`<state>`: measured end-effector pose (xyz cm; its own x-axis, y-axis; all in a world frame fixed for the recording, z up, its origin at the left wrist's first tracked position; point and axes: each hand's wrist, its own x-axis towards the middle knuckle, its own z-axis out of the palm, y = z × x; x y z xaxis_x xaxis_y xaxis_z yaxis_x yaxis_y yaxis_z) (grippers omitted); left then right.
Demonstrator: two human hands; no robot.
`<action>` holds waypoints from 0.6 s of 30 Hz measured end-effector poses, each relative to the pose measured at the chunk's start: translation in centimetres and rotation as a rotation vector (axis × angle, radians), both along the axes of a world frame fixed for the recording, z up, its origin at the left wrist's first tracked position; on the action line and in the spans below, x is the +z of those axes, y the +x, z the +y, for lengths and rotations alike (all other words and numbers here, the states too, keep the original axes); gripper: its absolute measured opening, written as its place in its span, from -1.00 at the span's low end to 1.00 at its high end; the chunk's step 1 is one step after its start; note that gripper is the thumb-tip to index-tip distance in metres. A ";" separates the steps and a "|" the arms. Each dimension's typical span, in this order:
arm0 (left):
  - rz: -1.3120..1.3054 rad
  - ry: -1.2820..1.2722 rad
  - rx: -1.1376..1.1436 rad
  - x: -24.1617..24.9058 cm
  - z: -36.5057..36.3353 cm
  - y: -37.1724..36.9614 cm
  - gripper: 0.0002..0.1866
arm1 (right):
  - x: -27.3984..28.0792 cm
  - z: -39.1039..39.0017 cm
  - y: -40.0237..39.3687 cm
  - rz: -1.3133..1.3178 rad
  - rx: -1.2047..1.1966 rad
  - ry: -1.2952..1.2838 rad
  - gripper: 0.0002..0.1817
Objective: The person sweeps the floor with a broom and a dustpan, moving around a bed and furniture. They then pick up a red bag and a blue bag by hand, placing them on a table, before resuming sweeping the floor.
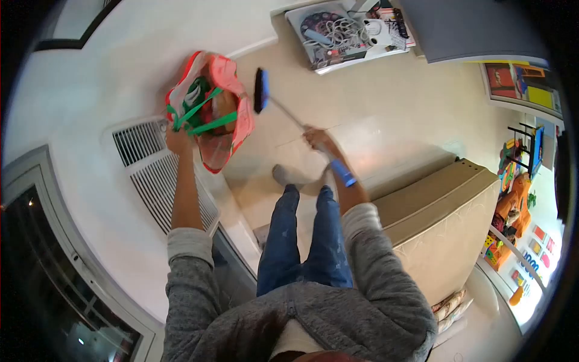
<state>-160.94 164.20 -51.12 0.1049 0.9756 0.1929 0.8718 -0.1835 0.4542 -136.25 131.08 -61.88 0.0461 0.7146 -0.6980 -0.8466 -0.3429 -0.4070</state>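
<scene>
My left hand (178,140) is closed on a green strap at the near left rim of a red and white shopping bag (242,130). The bag gapes open and shows green, red and brown contents. Halfway along its grey handle, a small broom (286,112) is gripped by my right hand (321,141). The broom has a blue head with black bristles, pointing away from me just right of the bag, and a blue grip end lying along my right forearm.
A white vent grille (157,163) is in the wall at left. On my right stands a large cardboard box (440,211). A clear bin (356,60) of cables sits at the far wall, beside a grey panel (476,27). Tiled floor (362,108) lies between.
</scene>
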 end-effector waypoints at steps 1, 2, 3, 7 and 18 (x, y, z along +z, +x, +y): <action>0.010 0.050 -0.017 -0.3 -0.3 -0.3 -0.81 | -0.3 -2.4 1.9 0.092 -0.018 -0.047 -0.61; 0.031 0.018 -0.052 0.1 -0.8 -0.3 -0.78 | 3.1 -3.7 3.8 -0.117 0.088 -0.162 -0.59; 0.037 -0.011 -0.079 1.1 -1.3 0.4 -0.76 | 4.8 -6.6 4.7 -0.154 -0.073 -0.233 -0.56; 0.264 -0.108 -0.072 0.0 -2.5 0.9 -0.59 | 8.4 -19.5 11.2 -0.246 0.120 -0.488 -0.53; 0.224 -0.616 -0.533 -0.2 -18.6 0.5 -0.68 | 13.7 -26.7 1.2 -0.276 0.156 -0.327 -0.43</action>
<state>-160.42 145.61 -51.35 0.5530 0.7091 -0.4374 0.8204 -0.3718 0.4344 -135.07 104.41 -48.22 0.1715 0.4717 -0.8649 -0.6498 -0.6057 -0.4592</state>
